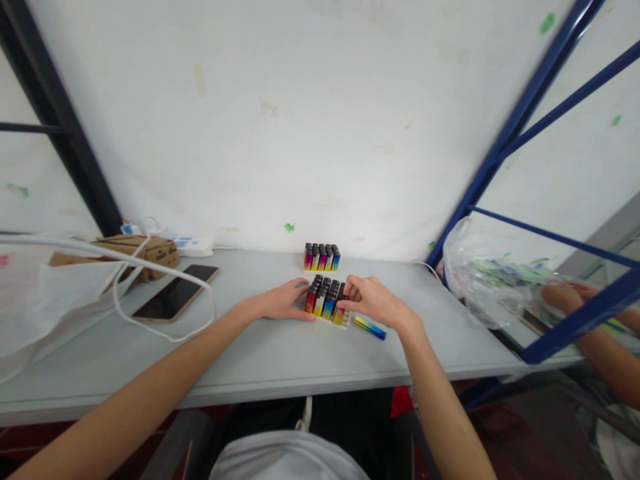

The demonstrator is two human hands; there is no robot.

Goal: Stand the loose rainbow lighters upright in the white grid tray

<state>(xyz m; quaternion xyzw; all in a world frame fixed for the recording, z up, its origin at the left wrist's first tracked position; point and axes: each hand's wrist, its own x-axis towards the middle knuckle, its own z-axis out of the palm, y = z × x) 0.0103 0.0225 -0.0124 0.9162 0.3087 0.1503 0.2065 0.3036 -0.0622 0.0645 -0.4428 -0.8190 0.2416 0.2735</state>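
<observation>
A white tray (344, 325) stands on the grey table, holding several upright coloured lighters (320, 303) with black tops. My left hand (286, 301) rests at the tray's left side, thumb and fingers apart around its edge. Over the tray's right side is my right hand (367, 298), its fingers pinched at a lighter in the right part of the rows. One loose yellow and blue lighter (370, 327) lies on the table just right of the tray. Behind, near the wall, stands a second full block of lighters (322, 257).
At the left are a phone (176, 293), white cables (150, 263), a brown cardboard box (155, 252) and white bags (75, 300). Right, a clear plastic bag (470, 273) leans by the blue metal frame (500, 150). Another person's arms (595, 327) show beyond it.
</observation>
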